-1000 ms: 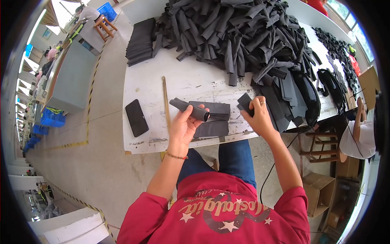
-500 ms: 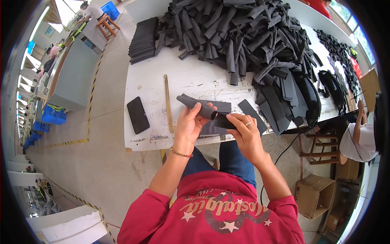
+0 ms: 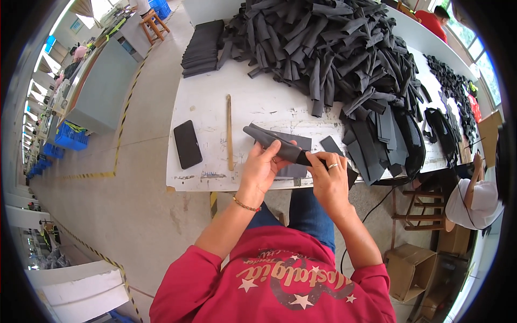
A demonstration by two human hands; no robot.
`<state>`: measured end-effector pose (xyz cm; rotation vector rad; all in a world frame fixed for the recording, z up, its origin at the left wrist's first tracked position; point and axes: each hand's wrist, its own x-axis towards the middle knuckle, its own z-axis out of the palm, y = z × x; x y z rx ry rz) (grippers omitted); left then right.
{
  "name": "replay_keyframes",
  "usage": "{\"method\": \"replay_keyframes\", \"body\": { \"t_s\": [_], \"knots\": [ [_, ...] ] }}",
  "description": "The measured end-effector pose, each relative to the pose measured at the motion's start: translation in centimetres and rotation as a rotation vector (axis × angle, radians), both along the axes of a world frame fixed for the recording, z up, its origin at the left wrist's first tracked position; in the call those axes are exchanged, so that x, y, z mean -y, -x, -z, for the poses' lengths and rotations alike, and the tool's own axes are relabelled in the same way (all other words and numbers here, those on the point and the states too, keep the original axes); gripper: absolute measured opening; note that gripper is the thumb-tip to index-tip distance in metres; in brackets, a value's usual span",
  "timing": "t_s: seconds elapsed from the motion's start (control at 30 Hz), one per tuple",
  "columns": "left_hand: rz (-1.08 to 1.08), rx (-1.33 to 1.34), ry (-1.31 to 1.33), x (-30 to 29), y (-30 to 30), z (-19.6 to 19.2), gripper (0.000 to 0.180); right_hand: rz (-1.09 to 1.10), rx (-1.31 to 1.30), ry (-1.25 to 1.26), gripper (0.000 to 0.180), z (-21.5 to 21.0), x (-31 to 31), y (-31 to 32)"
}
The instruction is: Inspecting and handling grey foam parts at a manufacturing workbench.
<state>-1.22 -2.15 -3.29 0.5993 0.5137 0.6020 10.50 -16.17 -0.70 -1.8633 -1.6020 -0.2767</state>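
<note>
My left hand [image 3: 259, 171] is closed around a dark grey fabric tube [image 3: 292, 153], its thumb on top. The tube lies slantwise, its far end up to the left. At the tube's near right end, my right hand [image 3: 331, 183] pinches a black flat piece [image 3: 305, 158] that meets the opening; how far it reaches inside is hidden. Beneath both hands, flat grey panels [image 3: 300, 141] lie at the table's front edge. Another grey panel [image 3: 329, 144] lies just beyond my right fingers.
A large heap of dark grey tubes [image 3: 323, 48] covers the back of the white table [image 3: 207, 107], beside a neat stack [image 3: 202, 51]. A phone [image 3: 187, 144] and wooden stick [image 3: 229, 134] lie left. Flat panels [image 3: 363, 153] and a black mesh piece [image 3: 412, 142] lie right. A co-worker [image 3: 474, 196] sits at right.
My right hand has shifted toward the tube's end, and the black piece now lines up with the tube. The tube's opening has turned from view. The whole view has shifted slightly.
</note>
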Motion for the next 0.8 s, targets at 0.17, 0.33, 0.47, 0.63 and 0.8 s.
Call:
{"method": "replay_keyframes", "body": {
  "t_s": [0.17,0.33,0.47,0.63,0.8],
  "knots": [
    [-0.064,-0.019,-0.145,2.0,-0.1,-1.3,0.038,0.036,-0.107,-0.014,0.049,-0.2,-0.6,1.1],
    [-0.044,0.173,-0.202,2.8,-1.0,-0.7,0.033,-0.073,-0.332,-0.124,0.052,-0.2,-1.8,3.0],
    [-0.104,0.176,-0.281,2.3,-1.3,0.1,0.024,-0.003,-0.248,-0.011,0.041,1.4,0.0,2.6],
    [-0.141,0.208,-0.086,4.6,-2.0,0.9,0.029,-0.119,-0.193,-0.119,0.037,2.1,-1.4,2.3],
    [-0.141,0.163,-0.101,3.1,-1.0,0.4,0.031,-0.062,-0.268,-0.037,0.034,1.4,-0.1,2.6]
  ]
}}
